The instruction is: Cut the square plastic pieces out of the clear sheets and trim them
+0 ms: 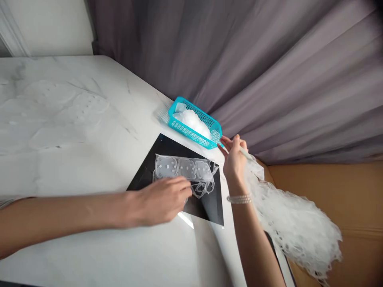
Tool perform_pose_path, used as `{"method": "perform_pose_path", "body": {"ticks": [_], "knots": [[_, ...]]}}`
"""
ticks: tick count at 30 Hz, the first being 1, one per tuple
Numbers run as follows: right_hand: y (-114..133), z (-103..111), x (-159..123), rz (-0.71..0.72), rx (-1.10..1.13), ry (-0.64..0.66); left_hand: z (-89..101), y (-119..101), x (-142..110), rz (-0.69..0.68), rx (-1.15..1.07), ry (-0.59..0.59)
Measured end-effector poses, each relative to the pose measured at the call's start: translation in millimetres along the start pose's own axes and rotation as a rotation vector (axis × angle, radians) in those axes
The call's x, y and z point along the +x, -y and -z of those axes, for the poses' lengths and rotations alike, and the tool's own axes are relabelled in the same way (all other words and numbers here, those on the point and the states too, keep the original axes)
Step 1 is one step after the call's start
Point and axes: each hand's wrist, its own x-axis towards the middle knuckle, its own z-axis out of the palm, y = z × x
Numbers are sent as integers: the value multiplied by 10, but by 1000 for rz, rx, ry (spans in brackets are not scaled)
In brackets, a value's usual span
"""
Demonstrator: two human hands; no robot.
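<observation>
In the head view, a translucent sheet [187, 169] with three rounded panels in a row lies on a dark flat board [149, 170], which rests on the white, grey-veined worktop [119, 167]. Small pale spots dot the panels, and thin looping strips hang loose at the sheet's right end and along its lower edge.

The left hand [164, 199] reaches in from the left, palm down with the fingers curled together, over the lower edge of the sheet. Its fingertips are turned away, so whether they pinch anything cannot be told; a small bluish patch shows just beneath them.

The right hand [235, 159] is raised beyond the board's right corner, apart from the left, its thumb and fingers partly spread beside the near right corner of a turquoise basket [194, 136]. A pale stick [245, 153] is held in it, jutting out to the right. A beaded bracelet [239, 199] circles that wrist.

The basket sits behind the board and holds a heap of white pieces [194, 121]. To the right of the right forearm is a large bundle of white lacy strips [299, 223], in front of a tan surface [335, 191]. A grey-purple curtain [239, 59] hangs behind.
</observation>
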Motion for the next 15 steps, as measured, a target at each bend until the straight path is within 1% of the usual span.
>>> {"method": "perform_pose_path", "body": {"ticks": [3,4,7,9,10,11,12,14,15], "knots": [[-140,204,-425,-19,-65,53,30,302,68,-55,437,-72],[-170,274,-569,-35,-78,74,27,379,75,-52,523,-86],[-213,445,-952,-107,-83,156,-12,505,64,-46,621,-73],[-204,526,-1173,-146,-104,238,-39,525,48,-39,631,-59],[-190,562,-1273,-139,-159,299,-46,527,43,-29,621,-54],[-171,596,-1364,-105,-253,378,-47,529,41,-16,599,-51],[-150,629,-1439,-39,-379,473,-44,533,43,1,565,-49],[-114,689,-1528,149,-657,643,-25,553,55,33,477,-42],[-105,717,-1534,236,-770,691,-14,569,66,48,434,-39]]}}
